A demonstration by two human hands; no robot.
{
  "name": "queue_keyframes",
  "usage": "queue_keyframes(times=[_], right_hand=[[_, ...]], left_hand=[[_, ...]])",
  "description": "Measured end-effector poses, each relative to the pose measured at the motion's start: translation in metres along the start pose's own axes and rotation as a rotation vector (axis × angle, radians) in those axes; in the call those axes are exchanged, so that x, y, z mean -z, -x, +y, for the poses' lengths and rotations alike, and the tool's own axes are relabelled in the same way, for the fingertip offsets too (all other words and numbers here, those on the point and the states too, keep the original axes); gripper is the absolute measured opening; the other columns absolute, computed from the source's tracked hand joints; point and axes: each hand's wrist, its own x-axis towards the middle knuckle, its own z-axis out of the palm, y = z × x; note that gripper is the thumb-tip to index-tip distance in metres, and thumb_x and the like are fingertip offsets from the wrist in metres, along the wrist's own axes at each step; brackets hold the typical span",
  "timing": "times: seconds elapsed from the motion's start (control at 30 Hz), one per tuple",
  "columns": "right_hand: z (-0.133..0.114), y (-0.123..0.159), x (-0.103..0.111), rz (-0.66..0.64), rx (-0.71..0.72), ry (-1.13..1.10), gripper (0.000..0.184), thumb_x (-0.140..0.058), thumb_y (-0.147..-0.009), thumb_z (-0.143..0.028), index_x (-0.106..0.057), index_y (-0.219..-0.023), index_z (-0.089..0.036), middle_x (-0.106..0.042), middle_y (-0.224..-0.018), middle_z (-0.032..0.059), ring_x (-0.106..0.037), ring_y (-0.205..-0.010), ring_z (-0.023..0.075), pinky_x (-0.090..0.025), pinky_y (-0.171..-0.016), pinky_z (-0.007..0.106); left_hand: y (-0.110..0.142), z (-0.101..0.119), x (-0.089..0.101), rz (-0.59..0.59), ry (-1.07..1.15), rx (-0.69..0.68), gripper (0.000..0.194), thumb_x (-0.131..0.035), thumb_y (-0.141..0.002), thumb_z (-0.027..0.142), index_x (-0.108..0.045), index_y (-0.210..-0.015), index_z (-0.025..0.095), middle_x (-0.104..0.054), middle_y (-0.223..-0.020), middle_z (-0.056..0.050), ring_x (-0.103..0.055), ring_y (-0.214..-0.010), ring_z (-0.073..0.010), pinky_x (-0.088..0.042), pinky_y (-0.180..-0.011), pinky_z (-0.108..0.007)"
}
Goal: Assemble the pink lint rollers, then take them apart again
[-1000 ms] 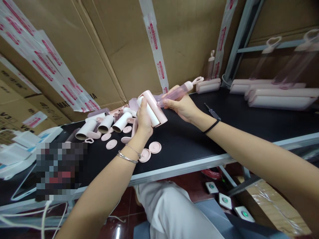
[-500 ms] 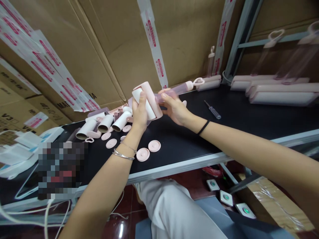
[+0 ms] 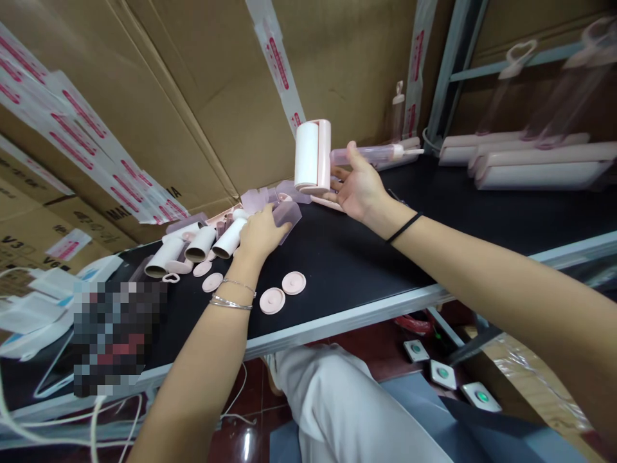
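Observation:
My right hand (image 3: 359, 186) holds a pink lint roller (image 3: 313, 154) by its translucent pink handle (image 3: 371, 154), with the white roll standing upright above the black table (image 3: 347, 270). Lower and to the left, my left hand (image 3: 260, 233) rests on the table with its fingers curled on a translucent pink cover (image 3: 286, 215). Right beside that hand lie three white paper rolls (image 3: 200, 243). Pink round caps (image 3: 272, 300) sit just in front of my left wrist.
Cardboard boxes (image 3: 216, 96) wall off the back of the table. Finished rollers in pale cases (image 3: 544, 173) lie at the right, by a metal shelf post (image 3: 446, 71). White packets (image 3: 43, 296) and cables lie at the left. A small heart-shaped ring (image 3: 169, 278) lies near the rolls.
My left hand let go of the roller head and dropped to the table onto the translucent cover. My right hand swung the roller up and to the right, so the roll now stands upright.

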Motion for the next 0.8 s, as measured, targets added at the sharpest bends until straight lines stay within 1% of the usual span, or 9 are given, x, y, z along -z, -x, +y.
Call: queue_keyframes(times=[0.07,0.13,0.2,0.27,0.33,0.4,0.5,0.6,0.8], right_hand=[[-0.003,-0.002,0.005,0.035,-0.008,-0.01,0.062,-0.063,-0.064,-0.08,-0.05,-0.098,-0.03,-0.06,-0.095,0.0036,-0.062,-0.096,0.0254,-0.056,-0.069,0.04],[-0.004,-0.002,0.007,0.075,-0.002,-0.021,0.061,-0.063,-0.065,-0.079,-0.051,-0.097,-0.03,-0.06,-0.094,0.0038,-0.062,-0.095,0.0253,-0.056,-0.068,0.038],[-0.005,-0.003,0.008,0.102,0.02,-0.013,0.06,-0.064,-0.065,-0.078,-0.052,-0.097,-0.029,-0.06,-0.094,0.0041,-0.063,-0.094,0.0247,-0.056,-0.067,0.037],[-0.005,-0.004,0.008,0.102,0.048,0.019,0.06,-0.062,-0.066,-0.079,-0.053,-0.096,-0.029,-0.06,-0.094,0.0043,-0.063,-0.093,0.024,-0.056,-0.067,0.036],[-0.006,-0.004,0.008,0.081,0.068,0.062,0.061,-0.062,-0.065,-0.08,-0.054,-0.097,-0.029,-0.06,-0.093,0.004,-0.063,-0.092,0.024,-0.055,-0.068,0.037],[-0.005,-0.003,0.006,0.056,0.073,0.093,0.064,-0.062,-0.062,-0.082,-0.054,-0.097,-0.029,-0.06,-0.093,0.0036,-0.063,-0.093,0.0247,-0.055,-0.07,0.039],[-0.002,-0.001,0.002,0.052,0.05,0.071,0.068,-0.063,-0.059,-0.083,-0.052,-0.098,-0.029,-0.061,-0.089,0.0031,-0.063,-0.091,0.0245,-0.055,-0.07,0.04],[0.003,0.002,-0.005,0.092,0.011,0.02,0.068,-0.064,-0.059,-0.084,-0.05,-0.097,-0.029,-0.06,-0.083,0.0019,-0.062,-0.082,0.0217,-0.054,-0.066,0.036],[0.005,0.005,-0.009,0.065,0.031,0.079,0.066,-0.065,-0.059,-0.082,-0.049,-0.094,-0.028,-0.061,-0.079,-0.0004,-0.06,-0.072,0.017,-0.05,-0.06,0.031]], left_hand=[[0.0,-0.001,-0.002,0.027,0.023,0.027,0.053,-0.087,-0.047,0.026,-0.064,-0.095,0.025,-0.068,-0.112,-0.011,-0.049,-0.129,-0.0375,-0.026,-0.115,-0.049],[-0.001,0.001,-0.004,0.091,0.119,0.038,0.05,-0.086,-0.05,0.027,-0.065,-0.096,0.023,-0.069,-0.106,-0.01,-0.054,-0.124,-0.0357,-0.032,-0.112,-0.048],[-0.002,0.006,-0.007,0.125,0.336,0.062,0.041,-0.081,-0.06,0.034,-0.065,-0.095,0.02,-0.069,-0.1,-0.009,-0.06,-0.116,-0.0316,-0.042,-0.105,-0.044],[-0.002,0.013,-0.01,0.092,0.637,0.098,0.034,-0.071,-0.073,0.042,-0.064,-0.095,0.018,-0.069,-0.099,-0.009,-0.064,-0.108,-0.0271,-0.05,-0.095,-0.04],[-0.001,0.019,-0.015,0.044,0.896,0.128,0.033,-0.06,-0.082,0.047,-0.062,-0.098,0.018,-0.07,-0.102,-0.009,-0.066,-0.105,-0.0242,-0.053,-0.088,-0.037],[0.002,0.023,-0.021,0.023,1.016,0.145,0.033,-0.055,-0.086,0.049,-0.061,-0.099,0.019,-0.071,-0.104,-0.009,-0.067,-0.104,-0.023,-0.055,-0.085,-0.035],[0.006,0.024,-0.029,0.019,1.019,0.134,0.029,-0.059,-0.084,0.045,-0.061,-0.098,0.02,-0.071,-0.103,-0.008,-0.067,-0.102,-0.0224,-0.055,-0.082,-0.033],[0.009,0.023,-0.031,0.02,1.002,0.091,0.024,-0.063,-0.081,0.038,-0.061,-0.098,0.022,-0.071,-0.103,-0.005,-0.067,-0.101,-0.0213,-0.055,-0.084,-0.032],[0.012,0.023,-0.03,0.001,0.974,0.087,0.017,-0.058,-0.077,0.026,-0.058,-0.094,0.023,-0.069,-0.096,-0.001,-0.066,-0.1,-0.0195,-0.055,-0.084,-0.032]])
